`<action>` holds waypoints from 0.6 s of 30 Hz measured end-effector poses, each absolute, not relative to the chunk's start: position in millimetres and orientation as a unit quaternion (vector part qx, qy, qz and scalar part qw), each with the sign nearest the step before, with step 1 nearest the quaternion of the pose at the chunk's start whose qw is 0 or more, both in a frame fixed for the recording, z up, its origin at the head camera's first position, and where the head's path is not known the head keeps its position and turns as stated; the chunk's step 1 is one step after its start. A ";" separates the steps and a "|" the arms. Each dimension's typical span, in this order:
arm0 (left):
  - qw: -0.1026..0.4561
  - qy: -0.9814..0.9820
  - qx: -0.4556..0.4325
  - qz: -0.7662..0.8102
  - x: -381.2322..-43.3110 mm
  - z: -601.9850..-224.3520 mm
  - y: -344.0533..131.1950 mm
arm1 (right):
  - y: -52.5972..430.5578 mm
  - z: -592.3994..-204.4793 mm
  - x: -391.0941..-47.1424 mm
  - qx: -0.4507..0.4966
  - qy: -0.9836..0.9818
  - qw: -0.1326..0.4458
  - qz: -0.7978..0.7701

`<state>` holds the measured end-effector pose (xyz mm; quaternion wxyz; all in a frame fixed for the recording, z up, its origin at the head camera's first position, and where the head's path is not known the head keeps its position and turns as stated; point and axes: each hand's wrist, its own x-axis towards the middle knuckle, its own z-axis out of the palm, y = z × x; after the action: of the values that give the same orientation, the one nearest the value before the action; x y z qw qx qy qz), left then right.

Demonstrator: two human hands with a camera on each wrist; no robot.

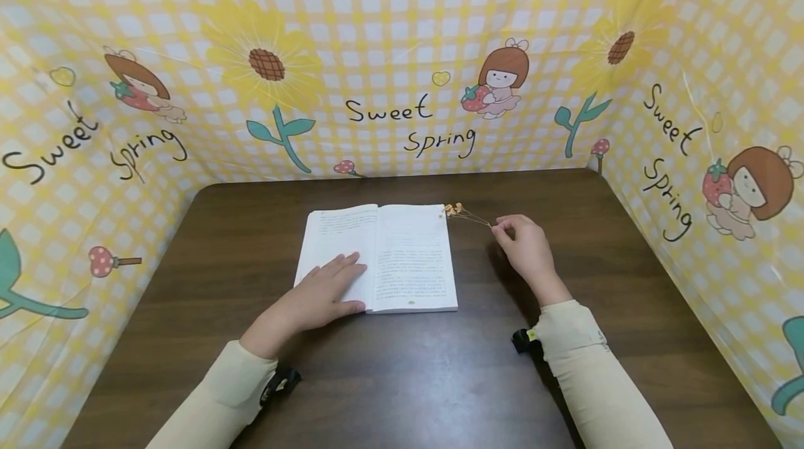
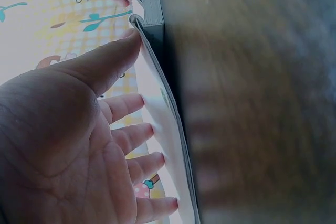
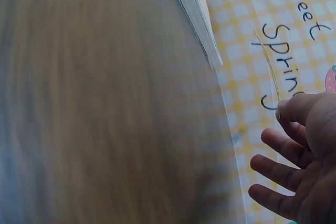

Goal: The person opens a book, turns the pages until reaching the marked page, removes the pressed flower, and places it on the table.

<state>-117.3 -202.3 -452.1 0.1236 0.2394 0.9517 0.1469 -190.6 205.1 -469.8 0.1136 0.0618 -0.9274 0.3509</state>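
Observation:
An open book point(image 1: 414, 281) lies on the dark wooden table, with printed text on both pages. My left hand point(image 1: 326, 293) rests on the left page, fingers spread and thumb at the lower edge near the spine. In the left wrist view the fingertips point(image 2: 152, 130) press onto the page. To the right of the book, my right hand point(image 1: 524, 246) pinches the thin stems of a dried flower sprig point(image 1: 471, 216) between thumb and forefinger. Its small yellow-orange blooms reach the book's upper right corner. The right wrist view shows the stems point(image 3: 270, 66) above the pinch, the other fingers spread loosely.
Yellow-and-white checked cloth point(image 1: 402, 30) with printed flowers and lettering walls the table point(image 1: 414, 379) at the back and both sides. Dark wrist straps with small devices point(image 1: 280, 386) sit at both cuffs.

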 end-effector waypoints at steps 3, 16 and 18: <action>0.124 0.953 0.236 0.145 -117.1 -452.4 -202.5 | 214.0 -471.6 -191.6 0.058 -0.931 0.102 0.346; 0.122 0.953 0.237 0.146 -118.2 -455.1 -201.5 | 246.0 -475.3 -190.0 0.023 -0.946 0.061 0.317; 0.124 0.953 0.236 0.146 -118.2 -455.1 -201.2 | 249.8 -476.0 -189.7 0.014 -0.949 0.056 0.311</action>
<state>-118.2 -201.2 -455.1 0.1239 0.2362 0.9527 0.1455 -189.7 249.8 -476.0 0.0560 0.0142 -0.9486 0.3113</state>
